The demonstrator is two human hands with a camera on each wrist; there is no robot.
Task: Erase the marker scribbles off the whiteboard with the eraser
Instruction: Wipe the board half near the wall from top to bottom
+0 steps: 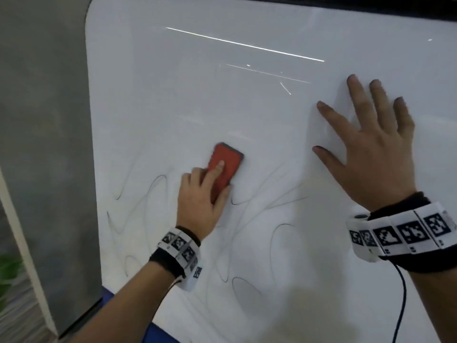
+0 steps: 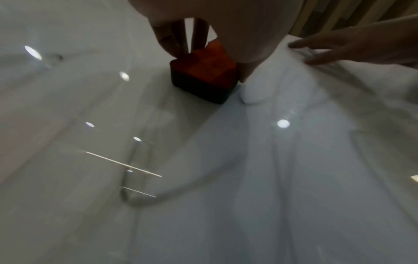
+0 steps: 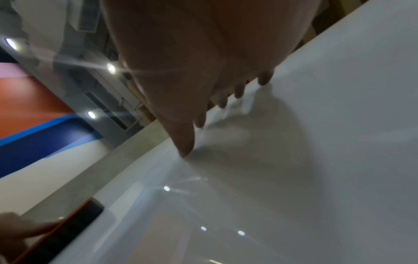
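Gripping the eraser (image 1: 225, 167) with fingers curled round its sides and the forefinger laid along its red back, the left hand (image 1: 202, 196) presses its dark felt face flat to the whiteboard (image 1: 247, 115), likely so the whole pad wipes at once. The eraser sits just above the marker scribbles (image 1: 247, 233), which loop across the board below and to either side of it; the board above it looks clean. Well to the right of the eraser, the right hand (image 1: 368, 149) lies flat with fingers spread, holding nothing, probably steadying the board against the rubbing.
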